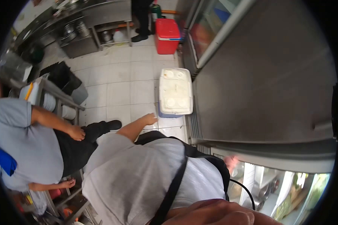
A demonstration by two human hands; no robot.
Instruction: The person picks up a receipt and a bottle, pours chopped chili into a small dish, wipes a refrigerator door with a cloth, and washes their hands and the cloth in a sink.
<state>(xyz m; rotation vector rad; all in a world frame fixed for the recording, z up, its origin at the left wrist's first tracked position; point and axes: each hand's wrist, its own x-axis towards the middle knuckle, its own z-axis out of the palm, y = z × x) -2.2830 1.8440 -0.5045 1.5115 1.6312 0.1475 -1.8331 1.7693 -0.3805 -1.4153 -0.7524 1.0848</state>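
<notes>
My left hand (150, 119) is held out in front of my body, above the tiled floor, just left of the near end of a cooler (175, 90) with a white lid and blue base. The fingers look loosely curled, and I see nothing in them. My right hand (231, 163) is blurred at my other side, close to the glass door of a lit fridge (289, 183). Its fingers are smeared, so its grip does not show. Shelves with food and metal containers appear behind that glass. My grey shirt and black apron cover much of the lower middle.
A co-worker in a grey shirt (30, 138) stands close on my left, beside a metal rack (58, 92). A red cooler (167, 35) and another person's legs (141, 18) are farther ahead. Tall steel fridges (263, 82) line the right. A grey bin (77, 92) stands at left.
</notes>
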